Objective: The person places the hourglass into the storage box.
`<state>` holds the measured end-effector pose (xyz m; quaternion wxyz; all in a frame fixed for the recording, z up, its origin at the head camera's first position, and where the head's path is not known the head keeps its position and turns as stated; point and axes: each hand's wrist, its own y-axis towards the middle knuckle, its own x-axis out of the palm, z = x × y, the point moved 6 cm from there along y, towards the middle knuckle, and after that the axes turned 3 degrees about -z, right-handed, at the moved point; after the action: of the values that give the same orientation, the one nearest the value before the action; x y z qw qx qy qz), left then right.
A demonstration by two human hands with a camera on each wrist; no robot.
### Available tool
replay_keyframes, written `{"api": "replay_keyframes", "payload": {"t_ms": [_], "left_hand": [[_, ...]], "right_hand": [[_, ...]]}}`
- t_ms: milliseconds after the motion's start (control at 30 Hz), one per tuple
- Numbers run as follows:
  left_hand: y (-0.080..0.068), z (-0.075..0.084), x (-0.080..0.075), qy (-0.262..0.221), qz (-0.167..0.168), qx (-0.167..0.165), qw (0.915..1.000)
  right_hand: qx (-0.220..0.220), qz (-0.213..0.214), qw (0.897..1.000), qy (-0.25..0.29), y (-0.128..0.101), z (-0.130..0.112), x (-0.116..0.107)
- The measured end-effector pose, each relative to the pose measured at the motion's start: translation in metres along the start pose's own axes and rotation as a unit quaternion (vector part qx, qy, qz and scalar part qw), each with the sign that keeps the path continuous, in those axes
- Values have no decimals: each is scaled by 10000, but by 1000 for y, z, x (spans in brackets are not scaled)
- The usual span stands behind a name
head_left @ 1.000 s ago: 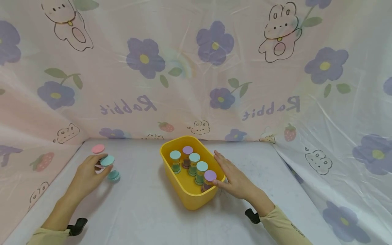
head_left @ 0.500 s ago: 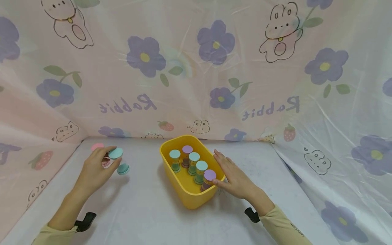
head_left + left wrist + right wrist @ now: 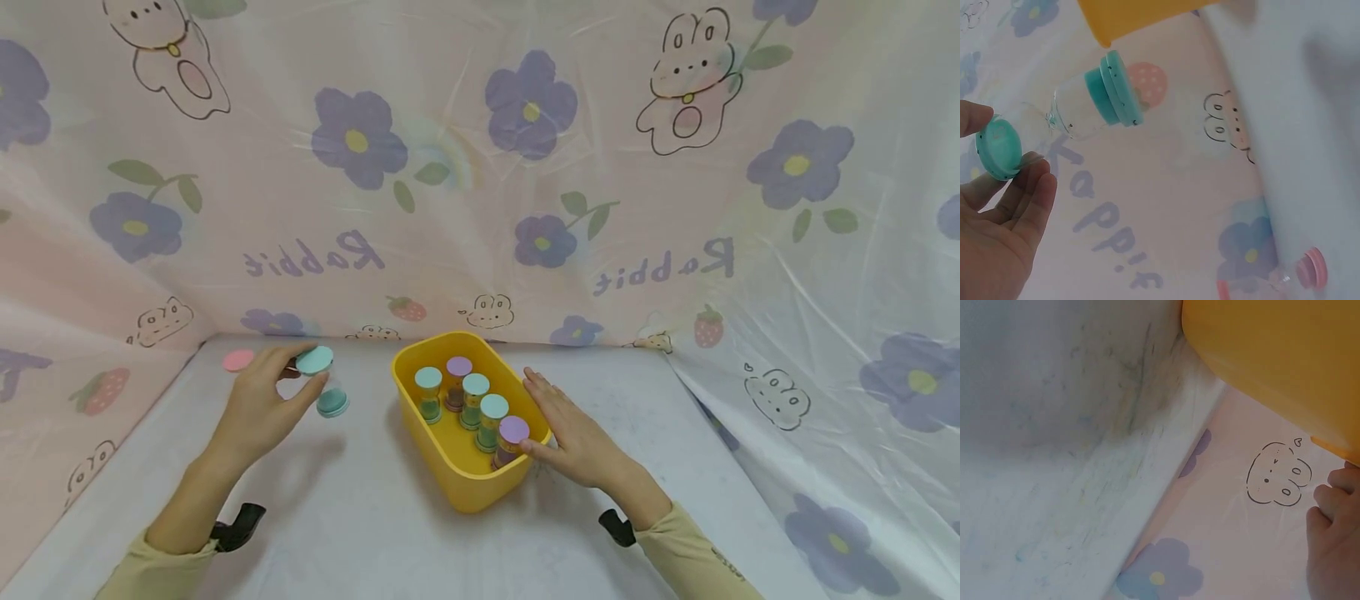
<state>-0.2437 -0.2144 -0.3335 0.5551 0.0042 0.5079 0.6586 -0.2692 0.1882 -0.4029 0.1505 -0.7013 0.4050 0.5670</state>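
Note:
My left hand point(image 3: 262, 404) pinches a teal-capped sand hourglass point(image 3: 332, 402) by its upper cap, holding it above the table left of the yellow bin. In the left wrist view the hourglass point(image 3: 1072, 112) shows clear glass with teal sand heaped at one end. My right hand point(image 3: 573, 442) rests along the right rim of the yellow bin point(image 3: 465, 496), its fingers extended. Several hourglasses stand upright inside the bin, among them a teal-topped hourglass point(image 3: 429, 379) and a purple-topped hourglass point(image 3: 514, 430). In the right wrist view the fingers point(image 3: 1335, 500) lie near the bin wall point(image 3: 1285, 356).
A pink-capped hourglass point(image 3: 238, 360) stands on the white table point(image 3: 360, 533) at the back left, partly behind my left hand. A printed curtain point(image 3: 450, 208) with flowers and rabbits hangs along the back and both sides.
My left hand has carried the teal hourglass up and to the right, away from the pink one and toward the bin. The right hand and the bin have stayed in place.

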Motion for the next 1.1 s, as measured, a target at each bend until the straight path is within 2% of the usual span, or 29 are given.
{"api": "replay_keyframes", "payload": {"t_ms": [400, 667, 900, 1100], "left_hand": [[23, 28, 10, -276, -67, 59, 9996], [38, 49, 19, -665, -86, 457, 9967], [47, 61, 31, -619, -284, 551, 9962], [51, 69, 46, -642, -466, 753, 9940]], "right_hand": [[8, 17, 10000, 73, 0, -1, -1], [73, -7, 9999, 124, -1, -1, -1], [50, 4, 9999, 106, 0, -1, -1], [66, -6, 9999, 150, -1, 0, 0]]}}
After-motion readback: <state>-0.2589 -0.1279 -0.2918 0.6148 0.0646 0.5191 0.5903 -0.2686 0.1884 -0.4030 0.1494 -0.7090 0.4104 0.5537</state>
